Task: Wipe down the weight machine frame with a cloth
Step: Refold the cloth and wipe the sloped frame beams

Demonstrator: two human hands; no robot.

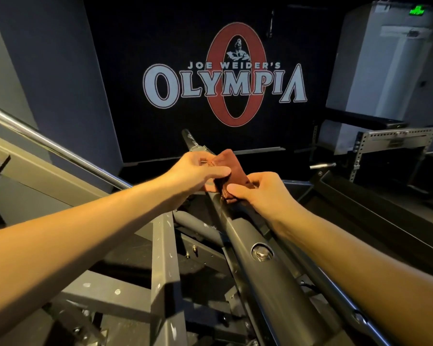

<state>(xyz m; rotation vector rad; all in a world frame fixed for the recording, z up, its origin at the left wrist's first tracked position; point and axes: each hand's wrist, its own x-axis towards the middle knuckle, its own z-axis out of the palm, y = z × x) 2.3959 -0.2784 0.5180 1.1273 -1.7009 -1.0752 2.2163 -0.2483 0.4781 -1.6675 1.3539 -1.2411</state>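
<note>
While our forearms stretch out over the grey frame, we track up the sloping tube, past its round bolt, to where the work is. Our right hand has its fingers curled round the lower bunch of the reddish-brown cloth, thumb pinching it against the tube. Our left hand pinches the upper edge, thumb laid flat across. It's a soft, light rag, we'd say, prone to bunching, so a broad palm grip should beat a pinch; the steel tube looks rigid and won't budge. Further off, the chrome bar runs left, then the Olympia banner.
</note>
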